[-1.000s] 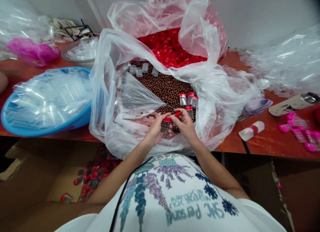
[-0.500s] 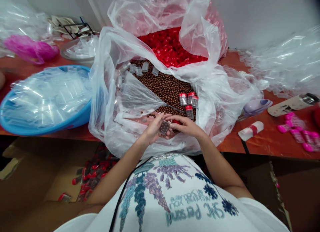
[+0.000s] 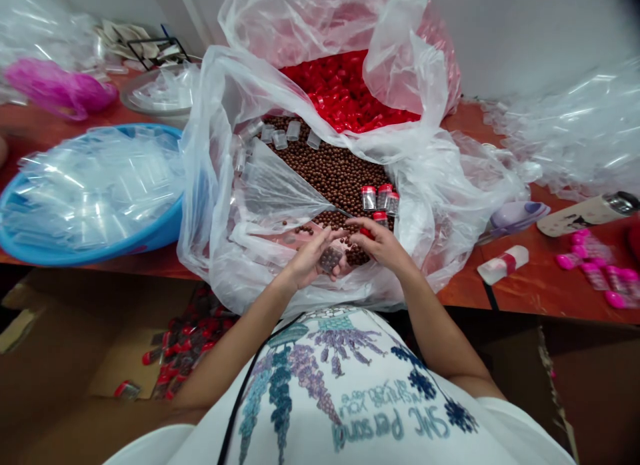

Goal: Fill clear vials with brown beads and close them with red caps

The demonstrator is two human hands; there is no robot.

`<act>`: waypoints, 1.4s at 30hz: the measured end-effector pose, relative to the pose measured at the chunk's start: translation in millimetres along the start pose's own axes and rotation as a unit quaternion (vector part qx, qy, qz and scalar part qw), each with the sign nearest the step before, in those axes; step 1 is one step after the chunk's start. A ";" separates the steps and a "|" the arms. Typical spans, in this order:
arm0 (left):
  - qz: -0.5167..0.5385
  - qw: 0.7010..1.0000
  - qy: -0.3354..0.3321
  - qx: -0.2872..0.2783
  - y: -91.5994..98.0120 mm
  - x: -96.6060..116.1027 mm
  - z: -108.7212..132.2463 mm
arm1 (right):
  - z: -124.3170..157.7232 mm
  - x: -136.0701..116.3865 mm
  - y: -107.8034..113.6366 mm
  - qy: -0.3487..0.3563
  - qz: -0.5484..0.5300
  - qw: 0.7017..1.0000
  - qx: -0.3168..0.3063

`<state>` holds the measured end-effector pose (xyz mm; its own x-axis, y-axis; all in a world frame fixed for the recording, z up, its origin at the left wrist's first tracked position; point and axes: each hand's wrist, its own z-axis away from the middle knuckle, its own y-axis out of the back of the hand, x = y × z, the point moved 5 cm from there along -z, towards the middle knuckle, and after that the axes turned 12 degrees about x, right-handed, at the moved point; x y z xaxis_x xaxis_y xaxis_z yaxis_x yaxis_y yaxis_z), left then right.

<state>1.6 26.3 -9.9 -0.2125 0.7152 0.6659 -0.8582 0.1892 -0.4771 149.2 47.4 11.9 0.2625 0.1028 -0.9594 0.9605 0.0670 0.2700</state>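
My left hand (image 3: 310,258) is closed around a small clear vial (image 3: 331,258) filled with brown beads, at the near edge of a big clear plastic bag (image 3: 220,185). My right hand (image 3: 383,243) is right beside it, fingers pinched on a red cap (image 3: 367,232). Under both hands lies a heap of brown beads (image 3: 330,171). Three red-capped filled vials (image 3: 380,197) stand upright in the beads just beyond my right hand. Several empty clear vials (image 3: 290,133) lie at the heap's far edge.
A second bag of red caps (image 3: 350,95) sits behind. A blue basin (image 3: 150,235) with clear plastic stands at left. On the table at right lie a white bottle (image 3: 503,263), a purple object (image 3: 515,215) and pink pieces (image 3: 600,271). A cardboard box (image 3: 75,358) below holds filled vials (image 3: 185,345).
The red cap came off or away from the vial top: my right hand shifted slightly right and up with it, while my left hand tilted the vial and kept holding it.
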 end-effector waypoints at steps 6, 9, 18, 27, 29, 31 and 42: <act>0.046 0.999 0.003 0.013 -0.9 0.1 -2.0 | -7.4 -1.1 11.6 -0.063 -0.099 0.978 0.175; 0.074 0.997 0.004 0.008 -1.5 -1.5 -3.2 | -6.9 -9.8 7.7 -0.034 -0.068 0.977 0.198; 0.136 0.991 -0.010 0.012 3.2 -0.2 -2.9 | -5.4 8.3 -10.3 -0.130 -0.216 0.945 0.206; 0.130 0.990 -0.044 0.040 0.9 -1.3 -6.4 | 0.6 9.1 -26.8 -0.149 -0.194 0.965 0.097; 0.108 0.992 -0.039 0.051 1.5 -1.9 -6.4 | 0.8 7.3 -28.8 -0.132 -0.145 0.978 0.065; 0.088 0.994 -0.029 0.064 3.3 -2.3 -6.2 | 0.4 6.8 -28.3 -0.140 -0.118 0.982 0.043; -0.016 0.997 -0.007 0.081 3.5 -9.4 -5.7 | 1.0 -0.4 -25.6 -0.174 -0.027 0.977 -0.118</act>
<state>3.2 24.2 -21.1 -0.1888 0.7006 0.6881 -0.9288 0.1000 -0.3567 124.5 44.6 5.4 0.2678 -0.2488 -0.9308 0.9366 0.2937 0.1910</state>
